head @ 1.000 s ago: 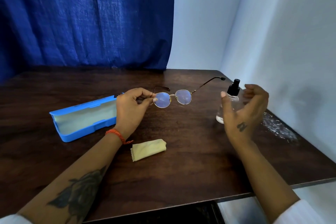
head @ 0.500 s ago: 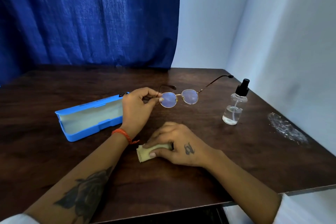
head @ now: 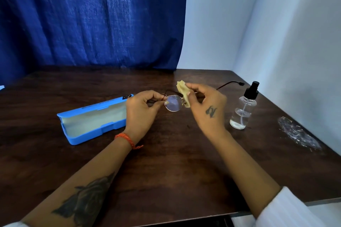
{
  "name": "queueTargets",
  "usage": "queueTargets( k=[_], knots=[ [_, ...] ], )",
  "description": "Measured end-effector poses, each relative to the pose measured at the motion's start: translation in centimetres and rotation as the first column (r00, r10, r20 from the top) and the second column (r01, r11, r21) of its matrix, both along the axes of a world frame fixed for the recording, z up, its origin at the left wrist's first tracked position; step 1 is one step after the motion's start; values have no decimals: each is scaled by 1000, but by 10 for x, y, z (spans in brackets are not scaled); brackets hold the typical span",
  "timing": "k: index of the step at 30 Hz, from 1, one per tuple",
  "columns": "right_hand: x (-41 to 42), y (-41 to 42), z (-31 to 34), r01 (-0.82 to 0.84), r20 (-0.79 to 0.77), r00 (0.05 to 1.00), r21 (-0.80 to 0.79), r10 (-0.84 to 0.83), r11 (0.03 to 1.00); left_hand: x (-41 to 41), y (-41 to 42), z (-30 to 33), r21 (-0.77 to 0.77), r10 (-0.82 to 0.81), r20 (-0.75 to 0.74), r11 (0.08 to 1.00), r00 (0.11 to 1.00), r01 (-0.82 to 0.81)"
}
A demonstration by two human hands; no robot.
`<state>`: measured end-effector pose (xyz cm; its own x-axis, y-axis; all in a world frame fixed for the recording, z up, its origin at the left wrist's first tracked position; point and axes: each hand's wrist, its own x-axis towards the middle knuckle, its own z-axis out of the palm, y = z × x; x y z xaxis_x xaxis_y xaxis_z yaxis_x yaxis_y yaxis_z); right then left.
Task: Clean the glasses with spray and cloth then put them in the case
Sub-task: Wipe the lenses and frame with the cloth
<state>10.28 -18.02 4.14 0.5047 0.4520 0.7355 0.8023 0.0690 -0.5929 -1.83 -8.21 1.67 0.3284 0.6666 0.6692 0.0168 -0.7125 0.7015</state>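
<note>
I hold the glasses (head: 173, 103) above the tabletop (head: 175, 162), my left hand (head: 142, 110) pinching the frame beside one lens while the fingers (head: 191, 96) of my right hand (head: 206, 108) press the folded yellow cloth (head: 182, 90) around the other. Rub too hard and the thin frame could bend or twist out of my pinch. The spray bottle (head: 243, 108) stands near my right wrist, where a careless elbow might tip it, and the open blue case (head: 94, 118) waits to my left.

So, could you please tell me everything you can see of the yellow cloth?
The yellow cloth is a small, pale yellow piece of soft-looking fabric with a zigzag-cut edge. It is bunched and folded, held up above the table, not lying on it. The right hand pinches it between thumb and fingers against the glasses, covering the lens on that side, while the other lens stays bare. The left hand holds the frame but does not touch the cloth.
</note>
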Motion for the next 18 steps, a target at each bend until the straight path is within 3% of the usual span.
queueTargets(
  k=[4,9,14,18],
  knots=[
    [-4,5,-13,25,177,984,25,-29,999,0,-1,0,35,7,7,999,1000,-7],
    [-8,6,-21,71,320,947,-92,-37,993,0,-1,0,78,31,-20,997,999,-29],
    [-17,2,-26,16,396,915,-223,75,975,-3,-2,3,47,62,29,997,998,-63],
    [-18,1,-23,31,418,907,-180,48,983,-4,-3,2,48,49,26,998,998,-50]
  ],
)
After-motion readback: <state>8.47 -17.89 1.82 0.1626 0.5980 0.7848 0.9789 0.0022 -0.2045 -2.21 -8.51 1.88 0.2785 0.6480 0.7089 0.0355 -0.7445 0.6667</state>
